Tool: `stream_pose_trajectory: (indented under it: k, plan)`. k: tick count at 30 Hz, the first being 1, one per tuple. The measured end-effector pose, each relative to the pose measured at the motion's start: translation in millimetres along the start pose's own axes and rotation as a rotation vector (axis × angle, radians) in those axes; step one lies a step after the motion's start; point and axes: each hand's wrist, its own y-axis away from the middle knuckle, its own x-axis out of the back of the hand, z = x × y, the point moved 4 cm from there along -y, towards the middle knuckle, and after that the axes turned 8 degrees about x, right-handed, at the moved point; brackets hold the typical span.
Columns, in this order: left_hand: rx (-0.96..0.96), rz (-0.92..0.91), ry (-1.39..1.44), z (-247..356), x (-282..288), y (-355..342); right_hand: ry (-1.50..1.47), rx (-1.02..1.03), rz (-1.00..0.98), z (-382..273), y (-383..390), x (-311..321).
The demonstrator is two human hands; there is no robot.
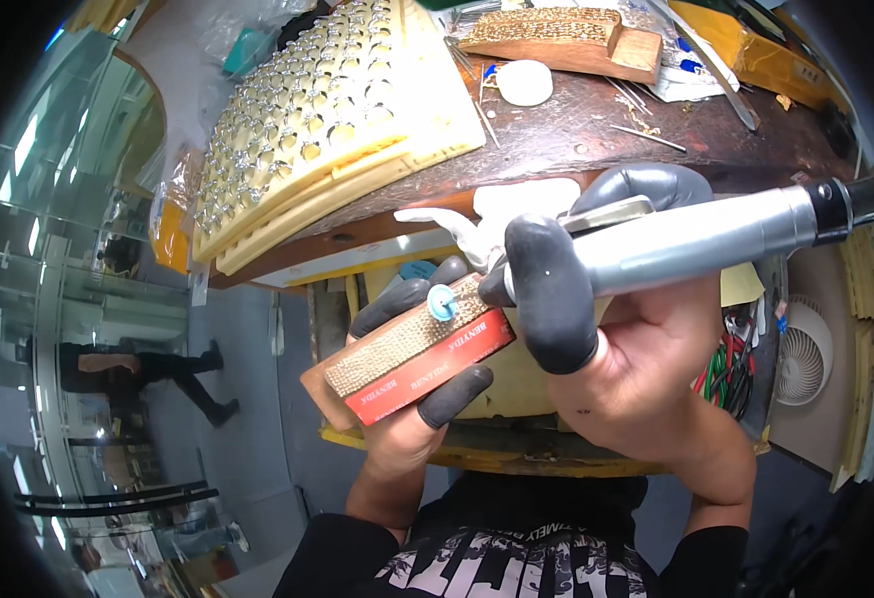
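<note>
My left hand (407,424), with black covers on its fingers, grips a small wooden block (322,394) from both sides. Rows of gold-coloured beaded chain (387,354) lie along its top, and red tape (432,371) covers the side facing me. In my right hand (646,344) is a silver rotary handpiece (696,244), pinched near its tip by fingers in black covers. A small light-blue polishing disc (443,303) sits at the tool's working end, over the chain near the block's right end. Whether it touches the chain, I cannot tell.
Beyond my hands, a dark wooden bench (576,140) carries a cream tray of rings (307,115), another gold-covered block (546,30), a white round piece (524,83) and thin metal rods. White crumpled material (526,204) hangs at its edge. Rightward are cables (731,359) and a fan (804,349).
</note>
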Motion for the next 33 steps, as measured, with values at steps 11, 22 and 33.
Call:
stream_pose_trajectory:
  k: [11, 22, 33]
  plan:
    - [-0.019, 0.010, 0.016, 1.1, 0.5, 1.8, -0.005, -0.029, -0.006, 1.4, 5.1, -2.4]
    - [-0.004, 0.040, -0.062, -1.3, 6.0, 0.8, -0.117, -0.174, -0.037, 6.8, 8.5, -5.9]
    - [-0.043, -0.005, -0.009, 0.4, 0.1, -2.0, -0.017, -0.108, 0.136, -1.4, 2.1, -3.5]
